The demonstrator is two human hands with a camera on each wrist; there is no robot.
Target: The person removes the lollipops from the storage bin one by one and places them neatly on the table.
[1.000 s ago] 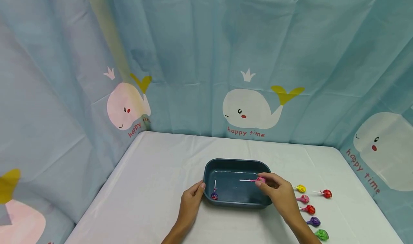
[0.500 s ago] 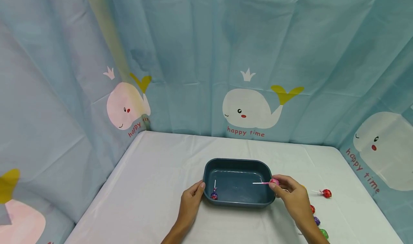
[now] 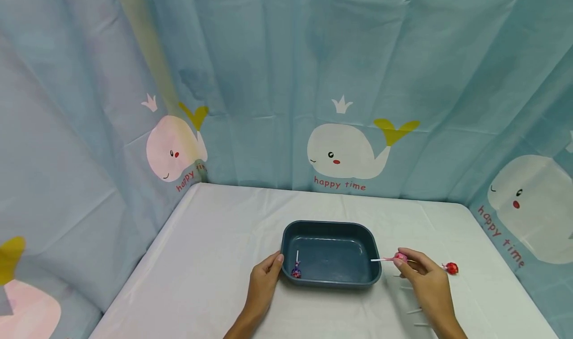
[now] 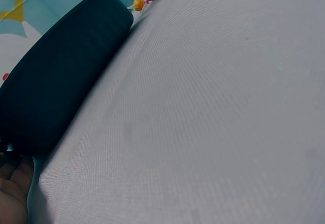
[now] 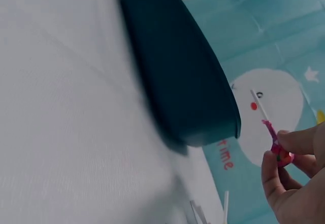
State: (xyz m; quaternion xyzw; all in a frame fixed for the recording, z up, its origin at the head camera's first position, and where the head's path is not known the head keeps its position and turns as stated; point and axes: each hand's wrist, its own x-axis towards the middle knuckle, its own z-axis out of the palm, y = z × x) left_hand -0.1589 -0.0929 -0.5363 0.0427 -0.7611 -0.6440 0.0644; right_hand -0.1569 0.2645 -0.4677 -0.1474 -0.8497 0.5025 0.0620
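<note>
My right hand [image 3: 425,274] pinches a pink-wrapped lollipop [image 3: 400,257] by its candy end, just outside the right side of a dark blue rectangular box [image 3: 331,283]. Its white stick points left, over the box's right rim. In the right wrist view, thumb and fingers hold the pink lollipop [image 5: 279,150] above table height. At the box's left end, my left hand [image 3: 264,282] grips the rim and side. A purple lollipop [image 3: 296,270] lies inside the box, near its left front corner.
A red lollipop [image 3: 452,268] lies on the white table [image 3: 215,249], right of my right hand. Several sticks [image 3: 414,311] show beside that hand, their candy ends hidden behind it. A yellow lollipop [image 4: 138,4] appears beyond the box. Whale-print curtain [image 3: 268,130] surrounds the table.
My right hand has moved right with the pink lollipop, from above the box to outside its right rim, now covering the lollipop row. The left hand and the box stay nearly put.
</note>
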